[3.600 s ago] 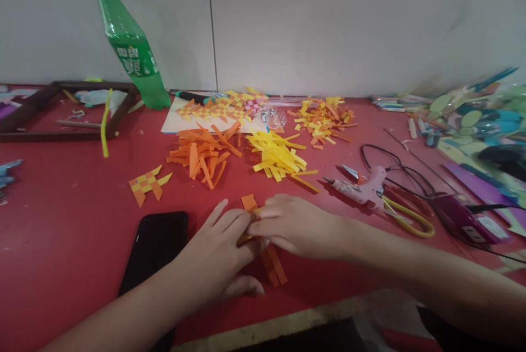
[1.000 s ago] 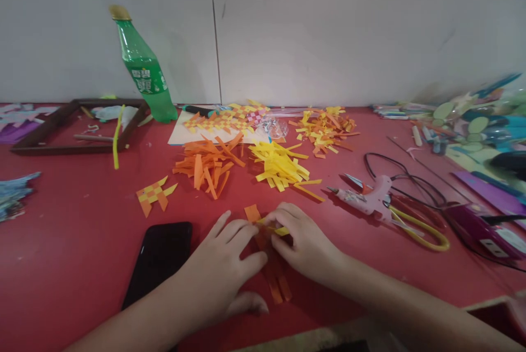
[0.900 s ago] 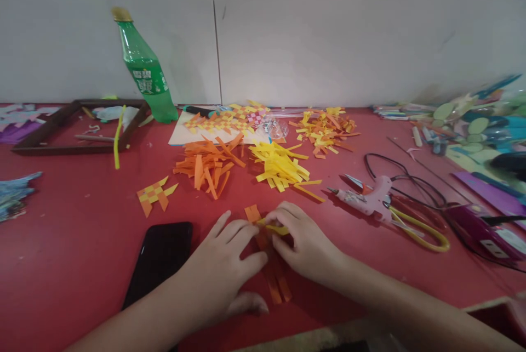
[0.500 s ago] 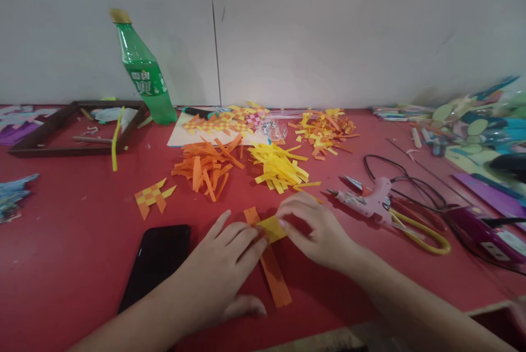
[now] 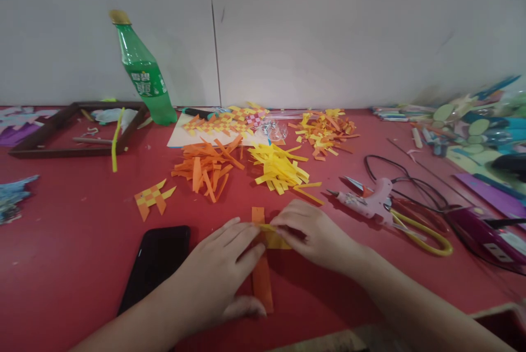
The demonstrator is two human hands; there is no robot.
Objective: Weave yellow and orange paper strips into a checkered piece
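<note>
My right hand (image 5: 316, 236) pinches the edge of a yellow paper strip (image 5: 278, 240) between thumb and fingers. This strip lies across an orange paper strip (image 5: 262, 280) that runs up and down in front of me. From the left, my left hand (image 5: 232, 267) has its fingertips closed on the crossing of the two strips; its thumb rests low, by the orange strip's near end. Fingers cover part of where the strips meet. A woven orange and yellow paper fish (image 5: 151, 197) lies beyond the black phone (image 5: 156, 259), which is left of my left hand.
Behind my hands are piles of orange strips (image 5: 205, 165), yellow strips (image 5: 279, 168) and mixed scraps (image 5: 326, 130). A pink glue gun (image 5: 365, 201) and yellow-handled scissors (image 5: 427, 239) lie right. A green bottle (image 5: 150, 86) stands beside a dark wooden frame (image 5: 69, 152) on the red table (image 5: 74, 264).
The orange strip has swung from slanted to nearly upright in view. The yellow strip's far edge is now lifted at my right fingertips. Both hands stay nearly in place.
</note>
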